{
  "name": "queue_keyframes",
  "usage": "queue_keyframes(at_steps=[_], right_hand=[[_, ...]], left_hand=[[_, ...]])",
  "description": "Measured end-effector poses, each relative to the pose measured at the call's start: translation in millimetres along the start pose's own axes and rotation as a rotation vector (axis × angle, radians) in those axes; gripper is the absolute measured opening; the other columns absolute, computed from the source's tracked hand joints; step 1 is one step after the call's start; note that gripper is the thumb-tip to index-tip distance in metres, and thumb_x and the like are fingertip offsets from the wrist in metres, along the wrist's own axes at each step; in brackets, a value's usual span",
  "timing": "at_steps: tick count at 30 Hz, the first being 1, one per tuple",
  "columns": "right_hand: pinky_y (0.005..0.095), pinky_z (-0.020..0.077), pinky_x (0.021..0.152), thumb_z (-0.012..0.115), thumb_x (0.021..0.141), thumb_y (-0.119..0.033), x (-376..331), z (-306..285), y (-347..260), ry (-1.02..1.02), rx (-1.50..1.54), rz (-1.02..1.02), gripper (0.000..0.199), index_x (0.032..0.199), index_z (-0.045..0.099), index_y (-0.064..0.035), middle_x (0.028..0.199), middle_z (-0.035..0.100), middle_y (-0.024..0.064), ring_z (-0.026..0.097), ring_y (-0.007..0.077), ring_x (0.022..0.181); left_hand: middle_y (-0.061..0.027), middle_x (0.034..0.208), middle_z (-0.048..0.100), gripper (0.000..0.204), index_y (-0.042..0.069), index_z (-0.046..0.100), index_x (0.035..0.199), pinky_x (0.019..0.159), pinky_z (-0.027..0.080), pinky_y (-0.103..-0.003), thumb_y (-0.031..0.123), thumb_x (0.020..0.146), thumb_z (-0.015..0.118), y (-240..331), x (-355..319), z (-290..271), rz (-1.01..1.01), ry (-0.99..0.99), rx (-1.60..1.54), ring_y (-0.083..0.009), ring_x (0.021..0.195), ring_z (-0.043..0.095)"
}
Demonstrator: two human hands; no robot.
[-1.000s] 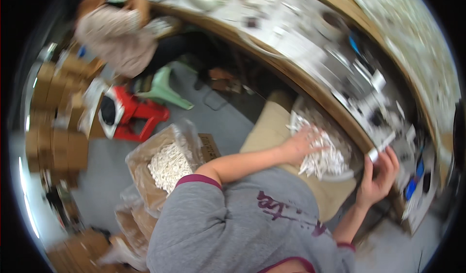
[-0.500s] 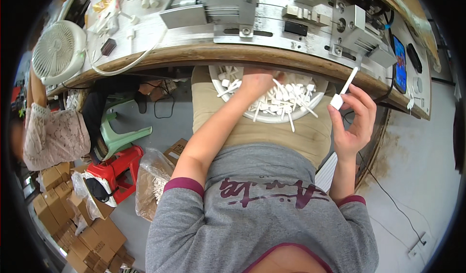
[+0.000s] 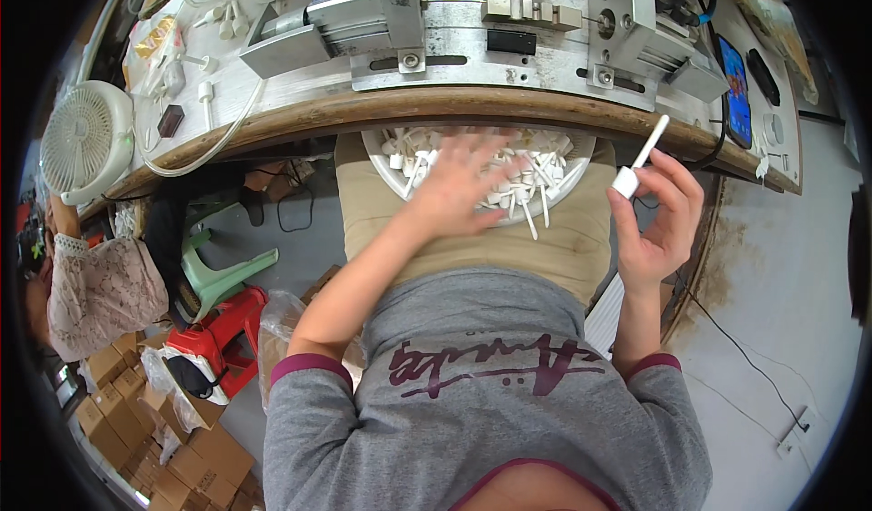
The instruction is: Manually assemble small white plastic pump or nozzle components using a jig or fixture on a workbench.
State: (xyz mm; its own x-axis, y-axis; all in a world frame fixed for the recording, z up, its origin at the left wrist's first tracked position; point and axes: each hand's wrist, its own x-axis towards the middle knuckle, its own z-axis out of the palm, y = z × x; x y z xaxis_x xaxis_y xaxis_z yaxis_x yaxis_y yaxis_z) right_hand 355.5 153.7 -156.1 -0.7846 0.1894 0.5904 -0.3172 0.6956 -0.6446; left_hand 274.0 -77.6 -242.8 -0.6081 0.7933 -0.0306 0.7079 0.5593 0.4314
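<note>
A round white bowl [image 3: 391, 177] full of several small white plastic parts [image 3: 536, 168] rests on my lap under the bench edge. My left hand [image 3: 459, 184] lies over the parts in the bowl with fingers spread, blurred by motion. My right hand [image 3: 658, 216] is raised to the right of the bowl and pinches one white part [image 3: 636, 164], a thin stem with a square cap at its lower end. Just above it stands a metal fixture [image 3: 627, 20] on the wooden bench [image 3: 454, 107].
A white fan [image 3: 82, 138] and loose white parts sit on the bench's left end, a phone [image 3: 734, 79] on its right. Below left are a green stool [image 3: 222, 270], a red stool [image 3: 218, 338], cardboard boxes [image 3: 154, 438] and another person's sleeve [image 3: 95, 288].
My view has swung from the floor and boxes onto the bench. My left hand stays in the bowl, shifting among the parts. My right hand holds the white part a little lower, near the bench edge.
</note>
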Motion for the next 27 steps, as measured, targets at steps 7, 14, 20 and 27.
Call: queue_keyframes(at_steps=[7, 14, 20, 27], right_hand=[[0.0306, 0.0552, 0.074, 0.085, 0.068, 0.001, 19.0, 23.0, -23.1, -0.028, -0.070, -0.262, 0.039, 0.105, 0.071, -0.0009, 0.121, 0.063, 0.0173, 0.065, 0.0240, 0.090], [0.0362, 0.0564, 0.080, 0.075, 0.073, -0.001, 60.3, 55.3, -34.6, -0.107, -0.199, -0.488, 0.035, 0.107, 0.069, 0.0006, 0.123, 0.067, 0.0161, 0.069, 0.0290, 0.097], [0.0315, 0.0514, 0.065, 0.076, 0.077, -0.004, 96.3, 61.8, -38.7, -0.401, -0.395, -0.408, 0.029, 0.105, 0.067, -0.0011, 0.128, 0.068, 0.0129, 0.066, 0.0220, 0.075], [0.0282, 0.0487, 0.056, 0.065, 0.072, -0.005, 114.7, 63.5, -43.4, -0.401, -0.463, -0.506, 0.017, 0.088, 0.059, -0.0029, 0.122, 0.069, 0.0223, 0.061, 0.0195, 0.053]], left_hand=[[-0.0069, 0.128, 0.064, 0.030, 0.012, 0.071, 0.114, 0.114, 0.038, -0.046, 0.019, 0.087, 0.061, 8.7, 14.6, 71.0, 0.433, 0.229, -0.009, -0.0246, 0.124, 0.056], [-0.0083, 0.116, 0.066, 0.037, 0.006, 0.071, 0.112, 0.099, 0.044, -0.043, 0.019, 0.078, 0.077, 5.2, 11.8, 16.6, 0.128, 0.345, -0.178, -0.0277, 0.112, 0.058], [-0.0051, 0.093, 0.069, 0.026, 0.007, 0.072, 0.105, 0.093, 0.049, -0.040, 0.014, 0.081, 0.078, 32.2, -8.9, -42.4, 0.247, 0.351, -0.289, -0.0252, 0.090, 0.065], [-0.0053, 0.097, 0.072, 0.023, 0.004, 0.074, 0.101, 0.081, 0.052, -0.035, 0.003, 0.078, 0.078, 18.7, 8.9, -186.5, 0.350, 0.899, -0.045, -0.0201, 0.081, 0.067]])
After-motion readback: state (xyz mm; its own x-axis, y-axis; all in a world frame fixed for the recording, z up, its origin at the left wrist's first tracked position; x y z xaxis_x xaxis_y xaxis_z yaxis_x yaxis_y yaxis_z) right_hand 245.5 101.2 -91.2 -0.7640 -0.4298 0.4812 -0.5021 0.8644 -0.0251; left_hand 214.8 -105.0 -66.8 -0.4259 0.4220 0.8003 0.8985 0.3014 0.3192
